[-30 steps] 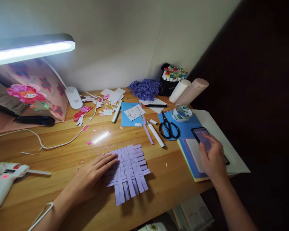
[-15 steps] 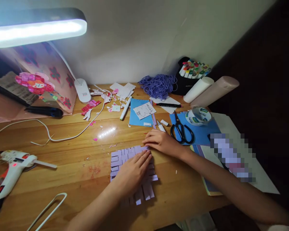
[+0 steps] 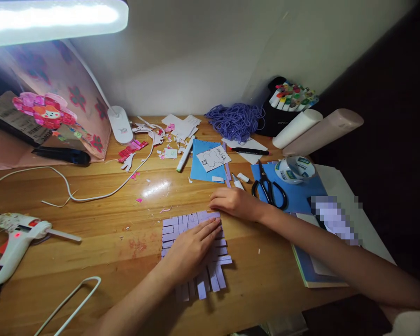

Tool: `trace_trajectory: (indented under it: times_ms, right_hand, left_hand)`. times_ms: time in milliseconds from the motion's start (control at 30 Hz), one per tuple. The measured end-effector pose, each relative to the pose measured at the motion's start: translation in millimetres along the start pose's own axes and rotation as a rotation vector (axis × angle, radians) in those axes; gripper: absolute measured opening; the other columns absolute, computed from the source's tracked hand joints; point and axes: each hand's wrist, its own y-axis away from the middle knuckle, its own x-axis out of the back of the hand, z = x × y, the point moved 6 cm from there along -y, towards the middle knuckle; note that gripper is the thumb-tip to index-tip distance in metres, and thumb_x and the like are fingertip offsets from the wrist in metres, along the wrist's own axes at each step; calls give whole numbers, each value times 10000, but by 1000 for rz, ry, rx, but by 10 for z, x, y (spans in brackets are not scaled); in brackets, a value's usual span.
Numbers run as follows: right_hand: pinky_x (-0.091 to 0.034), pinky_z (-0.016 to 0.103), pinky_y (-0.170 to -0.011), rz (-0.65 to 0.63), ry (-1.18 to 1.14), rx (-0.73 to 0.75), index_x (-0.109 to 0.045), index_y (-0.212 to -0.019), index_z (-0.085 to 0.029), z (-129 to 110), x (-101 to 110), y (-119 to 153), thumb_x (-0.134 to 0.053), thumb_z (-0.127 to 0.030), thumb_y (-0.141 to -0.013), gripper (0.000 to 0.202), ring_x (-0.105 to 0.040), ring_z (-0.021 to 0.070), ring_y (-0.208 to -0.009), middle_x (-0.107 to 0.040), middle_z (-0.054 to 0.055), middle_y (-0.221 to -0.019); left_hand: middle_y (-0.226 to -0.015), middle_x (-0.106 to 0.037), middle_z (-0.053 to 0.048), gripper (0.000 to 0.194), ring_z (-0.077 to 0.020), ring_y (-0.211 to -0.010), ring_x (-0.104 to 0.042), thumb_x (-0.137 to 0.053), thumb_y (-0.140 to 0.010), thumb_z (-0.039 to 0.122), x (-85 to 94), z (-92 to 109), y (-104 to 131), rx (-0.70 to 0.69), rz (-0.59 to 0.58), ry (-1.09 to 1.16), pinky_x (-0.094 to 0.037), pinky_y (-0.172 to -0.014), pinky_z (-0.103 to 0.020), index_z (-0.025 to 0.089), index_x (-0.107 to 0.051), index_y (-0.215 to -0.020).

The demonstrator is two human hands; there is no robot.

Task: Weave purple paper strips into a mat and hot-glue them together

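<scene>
A woven mat of purple paper strips lies on the wooden table in front of me, with loose strip ends sticking out at its right and lower edges. Across its middle my left hand rests flat, fingers stretched out towards the upper right corner, hiding part of the weave. My right hand sits just beyond that corner, low over the table. Its fingers point left, slightly bent, and nothing shows in them. Past my right hand lie a white pen and black-handled scissors on blue paper.
A hot glue gun with a red light lies at the left near a white cable. Further back are paper scraps, a drawn card, purple yarn, a marker holder and a tape roll.
My right hand has drawn slightly away from the mat's upper right corner, uncovering it. My left hand stays on the mat. The whole view has shifted a little.
</scene>
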Motion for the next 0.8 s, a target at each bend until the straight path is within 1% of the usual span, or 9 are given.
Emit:
trace_trajectory:
  times_ms: [67, 133, 200, 267, 333, 400, 533, 633, 800]
  right_hand:
    - [-506, 304, -765, 92, -148, -172, -713, -851, -162, 104, 34, 12, -596, -117, -843, 125, -641, 181, -824, -702, 65, -860]
    - [-512, 303, -772, 188, -280, -389, -719, -825, -171, 194, 34, 66, -682, -120, -773, 82, -654, 172, -803, -706, 49, -845]
    - [-520, 303, -745, 263, -355, -566, -724, -804, -170, 214, 1, 139, -730, -120, -719, 99, -658, 172, -770, -708, 46, -844]
    - [-519, 298, -720, 317, -384, -676, -727, -790, -171, 170, -39, 190, -735, -132, -710, 90, -659, 174, -758, -709, 49, -844]
    - [-510, 289, -704, 361, -388, -745, -724, -760, -176, 112, -68, 208, -723, -149, -722, 46, -656, 174, -752, -708, 44, -819]
    - [-502, 276, -673, 374, -388, -814, -715, -730, -173, 77, -94, 200, -725, -164, -721, 16, -653, 171, -726, -708, 39, -786]
    - [-493, 267, -644, 309, -317, -971, -687, -685, -170, 81, -116, 156, -707, -171, -735, 54, -655, 174, -696, -719, 45, -761]
    - [-483, 286, -649, 272, -253, -1026, -660, -627, -185, 86, -115, 126, -679, -160, -749, 126, -662, 198, -704, -723, 59, -747]
    - [-461, 325, -650, 256, -189, -1086, -632, -619, -186, 33, -168, 98, -627, -156, -779, 163, -663, 249, -753, -722, 117, -804]
  left_hand:
    - [-1427, -414, -114, 474, -204, -1326, -374, -388, -865, 68, 3, -6, 5, 0, 7, 15, -414, -1052, -385, 121, -418, -1334]
    - [-1431, -411, -104, 487, -197, -1332, -365, -382, -865, 63, 3, -11, 8, 0, 13, 28, -409, -1055, -384, 138, -402, -1346]
    - [-1431, -413, -100, 494, -194, -1333, -361, -384, -863, 59, -8, -18, 9, 7, 7, 35, -405, -1060, -381, 142, -396, -1349]
    - [-1433, -410, -105, 494, -197, -1336, -357, -386, -861, 57, -21, -21, 8, 10, -4, 34, -399, -1064, -380, 132, -395, -1349]
    - [-1437, -403, -108, 494, -200, -1341, -349, -384, -862, 56, -33, -25, 8, 12, -12, 24, -389, -1072, -379, 123, -391, -1351]
    - [-1438, -403, -108, 493, -204, -1341, -348, -384, -862, 59, -42, -28, 10, 8, -12, 14, -382, -1077, -374, 114, -391, -1352]
    - [-1425, -422, -113, 480, -209, -1328, -372, -386, -858, 58, -53, -40, 14, -2, -3, 27, -390, -1070, -378, 97, -411, -1336]
    - [-1402, -448, -130, 472, -212, -1315, -393, -385, -850, 59, -41, -43, 12, -11, 28, 62, -408, -1056, -400, 97, -430, -1318]
    - [-1372, -475, -164, 449, -237, -1300, -415, -393, -846, 66, -31, -28, 8, -35, 57, 65, -420, -1045, -409, 59, -454, -1290]
